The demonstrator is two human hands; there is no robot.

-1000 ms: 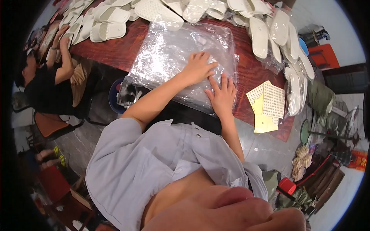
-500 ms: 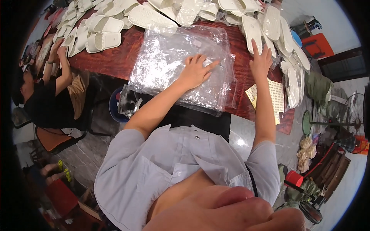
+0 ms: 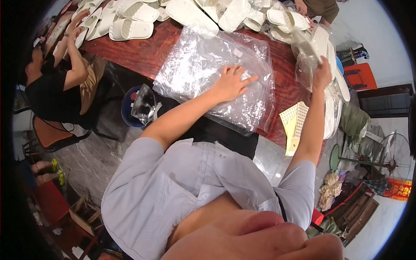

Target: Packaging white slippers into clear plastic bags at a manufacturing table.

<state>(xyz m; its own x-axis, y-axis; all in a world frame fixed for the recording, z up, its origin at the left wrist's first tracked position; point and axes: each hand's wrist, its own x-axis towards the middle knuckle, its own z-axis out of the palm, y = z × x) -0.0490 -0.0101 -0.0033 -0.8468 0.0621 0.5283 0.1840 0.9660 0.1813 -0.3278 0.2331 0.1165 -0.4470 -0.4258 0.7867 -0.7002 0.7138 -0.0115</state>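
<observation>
On red table (image 3: 143, 54): clear bag stack (image 3: 208, 69), yellow label sheets (image 3: 294, 123).

We see a blue bucket (image 3: 126, 113) under the red tabletop (image 3: 143, 54), yellow sheets (image 3: 294, 123) at its edge, and an orange chair (image 3: 359, 77) beyond.

Left hand (image 3: 231, 82) flat; right hand (image 3: 321, 74) raised

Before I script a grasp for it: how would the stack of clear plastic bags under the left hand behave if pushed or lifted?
The stack of clear plastic bags looks crinkled and limp, so it would probably droop when lifted. Its glossy film on the polished red wooden table suggests the sheets slide easily. The left hand lies flat on it, perhaps pinning it, while the right hand lifts a bagged white slipper.
</observation>
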